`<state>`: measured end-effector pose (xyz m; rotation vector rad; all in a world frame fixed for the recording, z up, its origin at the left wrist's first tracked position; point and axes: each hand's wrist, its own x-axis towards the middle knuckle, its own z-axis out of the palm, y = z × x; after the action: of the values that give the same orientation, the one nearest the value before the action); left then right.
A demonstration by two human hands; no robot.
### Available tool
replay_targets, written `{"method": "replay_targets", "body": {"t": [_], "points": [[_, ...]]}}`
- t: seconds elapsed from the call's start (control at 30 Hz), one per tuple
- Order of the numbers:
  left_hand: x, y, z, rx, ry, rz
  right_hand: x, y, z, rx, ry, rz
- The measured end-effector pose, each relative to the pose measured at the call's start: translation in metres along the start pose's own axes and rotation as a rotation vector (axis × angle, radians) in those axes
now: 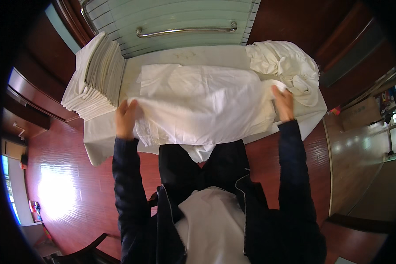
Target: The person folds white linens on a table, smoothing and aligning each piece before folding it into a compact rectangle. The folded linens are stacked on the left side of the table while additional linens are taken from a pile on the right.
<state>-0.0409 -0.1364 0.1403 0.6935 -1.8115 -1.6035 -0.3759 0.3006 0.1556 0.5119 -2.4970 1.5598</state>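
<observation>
A white cloth [201, 95] lies spread across a table covered with a pale tablecloth [184, 54]. At its left edge, my left hand [126, 117] pinches the fabric between thumb and fingers. My right hand [283, 102] grips a raised corner on the other side. Between the two hands the near part of the cloth is lifted and slightly slack, and its front edge hangs near my lap. The layers underneath are mostly hidden.
A tall stack of folded white cloths [95, 79] stands at the table's left end. Crumpled white cloth [280, 62] is heaped at the right end. Behind the table, a metal bar handle [188, 32] crosses a greenish panel. A dark chair [92, 247] is at lower left.
</observation>
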Motion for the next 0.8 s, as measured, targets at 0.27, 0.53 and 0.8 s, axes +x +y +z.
{"method": "replay_targets", "body": {"t": [0.27,0.53,0.8], "points": [[0.073,-0.01,0.056,-0.035,-0.101,0.005,0.055,-0.022,0.064,0.164,-0.277,0.26],[-0.064,0.0,0.013,-0.025,0.067,-0.036,-0.053,-0.039,-0.001,-0.235,-0.174,-0.206],[-0.151,-0.022,-0.011,-0.069,-0.014,-0.329,-0.106,0.025,-0.049,-0.099,-0.629,0.304]]}}
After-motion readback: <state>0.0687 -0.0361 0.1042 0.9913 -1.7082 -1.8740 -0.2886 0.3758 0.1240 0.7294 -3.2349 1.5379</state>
